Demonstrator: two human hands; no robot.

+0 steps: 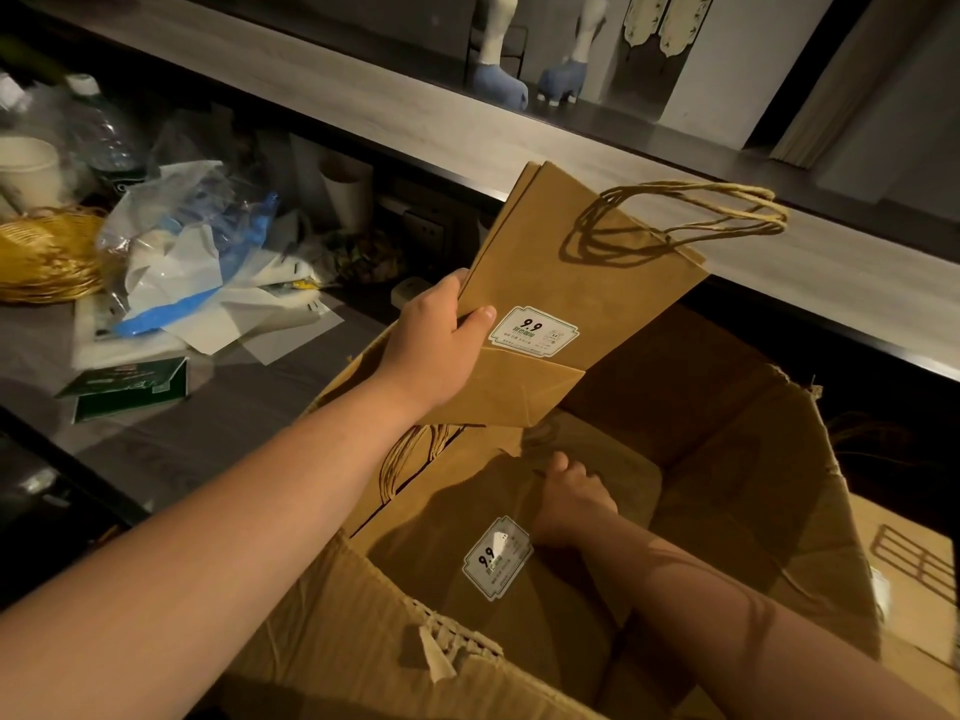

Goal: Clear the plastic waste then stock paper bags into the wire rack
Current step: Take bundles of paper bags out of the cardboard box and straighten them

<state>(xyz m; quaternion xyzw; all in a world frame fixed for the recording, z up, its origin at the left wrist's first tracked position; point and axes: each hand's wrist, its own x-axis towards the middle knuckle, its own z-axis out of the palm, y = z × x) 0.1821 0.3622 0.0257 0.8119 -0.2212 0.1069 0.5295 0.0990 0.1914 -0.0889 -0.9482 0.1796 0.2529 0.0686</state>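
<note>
My left hand (441, 335) grips a small stack of flat brown paper bags (571, 272) with twine handles and a white "9.9" sticker, held above an open cardboard box (810, 511). My right hand (571, 498) reaches down inside the box, fingers curled over the far edge of the paper bags lying there (452, 511), one with the same sticker. A heap of clear and blue plastic waste (192, 252) lies on the dark counter at the left. No wire rack is in view.
A gold wire basket (41, 257), a white paper cup (28, 168), a plastic bottle (104, 132) and a green carton (130, 387) sit on the counter (182, 433) at left. A pale wooden ledge (519, 127) runs behind the box. Another box (904, 574) stands at the right.
</note>
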